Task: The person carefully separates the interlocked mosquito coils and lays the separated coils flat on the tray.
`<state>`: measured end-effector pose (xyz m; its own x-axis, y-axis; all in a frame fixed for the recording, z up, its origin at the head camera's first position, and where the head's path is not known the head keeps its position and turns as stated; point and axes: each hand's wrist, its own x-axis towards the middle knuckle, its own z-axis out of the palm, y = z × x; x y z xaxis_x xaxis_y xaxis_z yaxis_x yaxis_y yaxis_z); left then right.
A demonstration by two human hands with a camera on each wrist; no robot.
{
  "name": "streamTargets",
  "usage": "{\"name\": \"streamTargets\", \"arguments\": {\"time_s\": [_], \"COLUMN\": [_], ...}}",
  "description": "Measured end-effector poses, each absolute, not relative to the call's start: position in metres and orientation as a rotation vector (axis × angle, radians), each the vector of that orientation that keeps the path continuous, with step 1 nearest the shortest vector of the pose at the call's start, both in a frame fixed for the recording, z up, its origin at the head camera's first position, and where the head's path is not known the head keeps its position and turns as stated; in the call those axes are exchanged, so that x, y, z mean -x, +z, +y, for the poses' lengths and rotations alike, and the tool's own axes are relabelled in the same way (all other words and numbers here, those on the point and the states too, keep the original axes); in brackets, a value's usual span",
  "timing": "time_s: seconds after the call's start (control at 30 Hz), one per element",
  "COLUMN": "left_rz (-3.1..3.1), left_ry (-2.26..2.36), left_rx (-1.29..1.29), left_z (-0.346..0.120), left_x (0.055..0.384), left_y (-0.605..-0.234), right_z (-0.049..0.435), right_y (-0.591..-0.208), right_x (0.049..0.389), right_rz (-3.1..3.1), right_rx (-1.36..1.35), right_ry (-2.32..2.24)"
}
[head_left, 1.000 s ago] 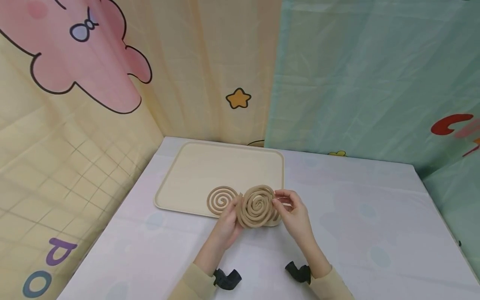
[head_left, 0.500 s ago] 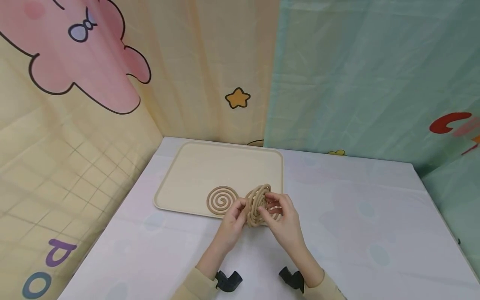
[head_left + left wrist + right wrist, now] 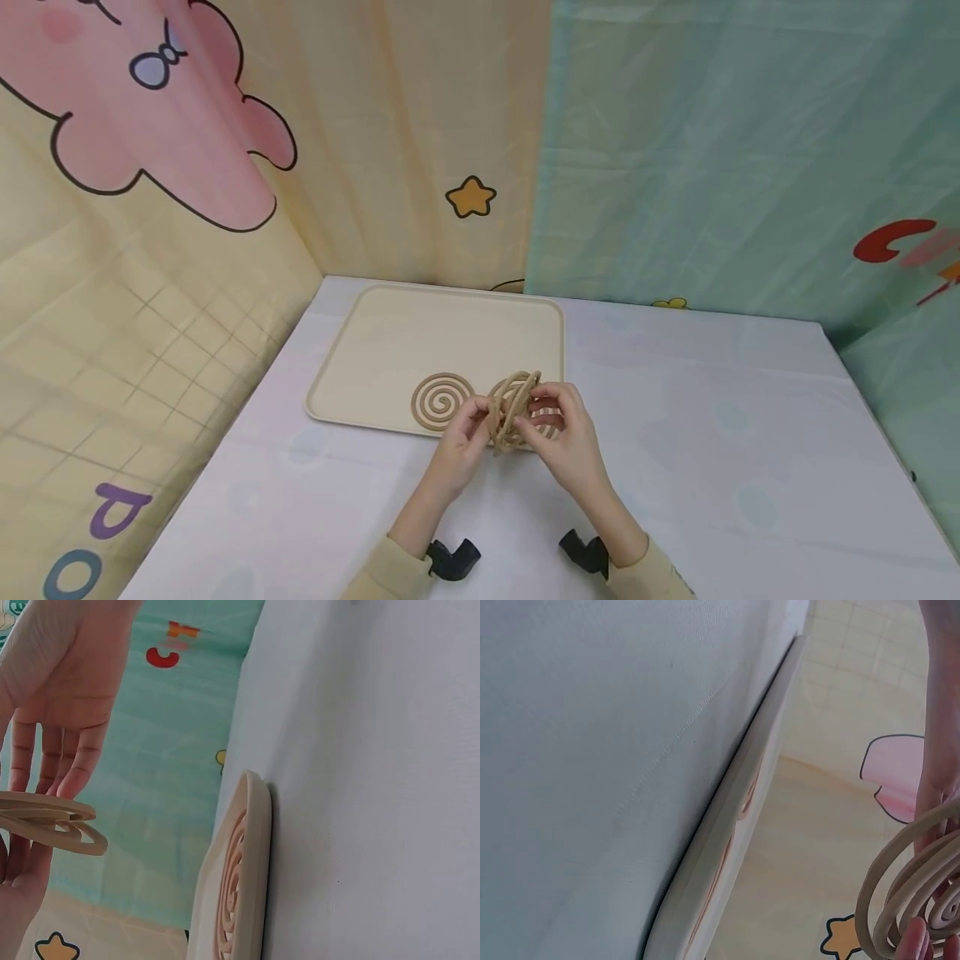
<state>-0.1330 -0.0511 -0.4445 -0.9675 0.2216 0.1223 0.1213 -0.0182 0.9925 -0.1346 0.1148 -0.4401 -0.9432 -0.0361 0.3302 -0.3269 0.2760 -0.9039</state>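
Note:
Both hands hold tan mosquito coils [image 3: 511,408] above the tray's near edge. The spirals are tilted nearly edge-on to the head view, and their strands overlap and spread apart. My left hand [image 3: 459,437] pinches the left side between thumb and fingers. On the other side, my right hand [image 3: 576,437] grips the coils with its thumb in front and its fingers spread behind. In the left wrist view the held coils [image 3: 52,821] show from the edge, with a gap between layers. The right wrist view shows the nested rings [image 3: 907,885] with fingertips at the lower edge.
A beige tray [image 3: 442,333] lies on the white-covered table [image 3: 712,450]. One flat mosquito coil [image 3: 442,402] rests at its front middle; another coil [image 3: 709,896] lies in its right front part, mostly hidden behind the hands in the head view. Printed curtains [image 3: 675,150] hang behind.
The held coils have turned from facing the head camera to nearly edge-on, and their strands have spread. My right hand has moved left and closer to the left hand.

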Motion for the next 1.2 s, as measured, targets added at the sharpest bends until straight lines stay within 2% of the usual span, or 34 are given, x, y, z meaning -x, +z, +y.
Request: {"name": "streamTargets", "arguments": {"time_s": [0.8, 1.2], "left_rz": [2.141, 2.074], "left_ry": [2.256, 2.249], "left_rx": [-0.38, -0.137], "left_z": [-0.04, -0.04], "left_x": [0.13, 0.136], "left_y": [-0.448, -0.448], "right_z": [0.108, 0.1], "right_y": [-0.445, -0.442], "right_x": [0.137, 0.138], "right_rz": [-2.169, -2.141], "right_rx": [-0.149, -0.199], "right_ry": [1.937, 1.682]}}
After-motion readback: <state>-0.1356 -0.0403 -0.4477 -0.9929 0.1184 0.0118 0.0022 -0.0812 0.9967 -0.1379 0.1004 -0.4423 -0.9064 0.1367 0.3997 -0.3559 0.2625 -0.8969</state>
